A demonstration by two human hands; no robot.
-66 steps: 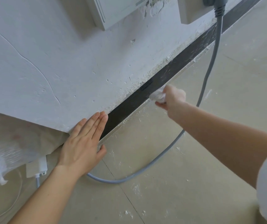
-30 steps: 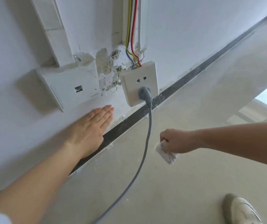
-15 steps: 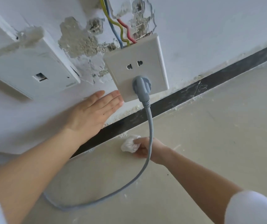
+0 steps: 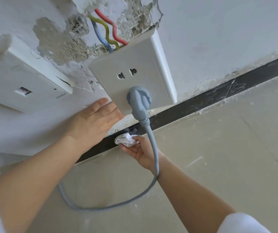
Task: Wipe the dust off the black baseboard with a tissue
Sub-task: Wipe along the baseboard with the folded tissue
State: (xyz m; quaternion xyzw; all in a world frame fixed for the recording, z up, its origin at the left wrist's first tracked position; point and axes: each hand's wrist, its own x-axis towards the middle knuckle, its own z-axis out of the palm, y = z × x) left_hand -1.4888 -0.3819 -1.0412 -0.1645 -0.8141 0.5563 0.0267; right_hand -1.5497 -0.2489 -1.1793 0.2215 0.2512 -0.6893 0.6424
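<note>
Right hand (image 4: 140, 152) pinches crumpled tissue (image 4: 126, 140) at dusty black baseboard (image 4: 202, 102); left hand (image 4: 94, 120) flat.

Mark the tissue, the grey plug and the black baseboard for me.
tissue (image 4: 126, 140), head view, middle of the crumpled wad.
grey plug (image 4: 139, 98), head view, its round body at the socket.
black baseboard (image 4: 202, 102), head view, bare scuffed stretch right of the plug.

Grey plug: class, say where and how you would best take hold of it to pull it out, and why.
Probably the round head of the plug, pinched across its sides, coming straight at the face of the socket. The head stands proud of the socket; the cable leaves downward, so it should not be tugged.
</note>
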